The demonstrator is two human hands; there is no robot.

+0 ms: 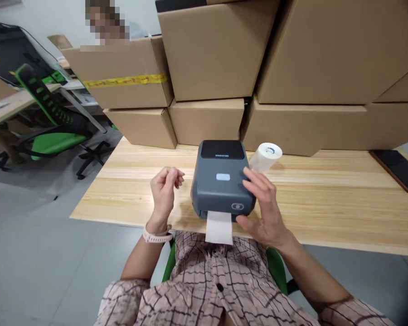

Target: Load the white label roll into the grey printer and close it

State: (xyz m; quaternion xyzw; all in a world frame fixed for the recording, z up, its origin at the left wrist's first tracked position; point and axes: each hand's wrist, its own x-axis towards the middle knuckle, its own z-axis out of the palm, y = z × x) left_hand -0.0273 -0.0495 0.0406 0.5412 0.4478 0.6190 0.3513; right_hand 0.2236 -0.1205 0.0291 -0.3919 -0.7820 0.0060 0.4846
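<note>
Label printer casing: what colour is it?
The label printer casing is dark blue-grey; it shows best in the head view.

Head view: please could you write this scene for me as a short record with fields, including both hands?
Printer: dark grey, on the wooden table
Paper strip: white, sticking out of the printer's front
Left hand: left of the printer, apart from it, fingers loosely curled
Right hand: open, at the printer's right edge; contact unclear
White roll: upright, beyond the right hand
Cardboard boxes: stacked behind the printer

A white wall (66,18) rises behind a green office chair (56,144) on grey flooring (34,262).
</note>
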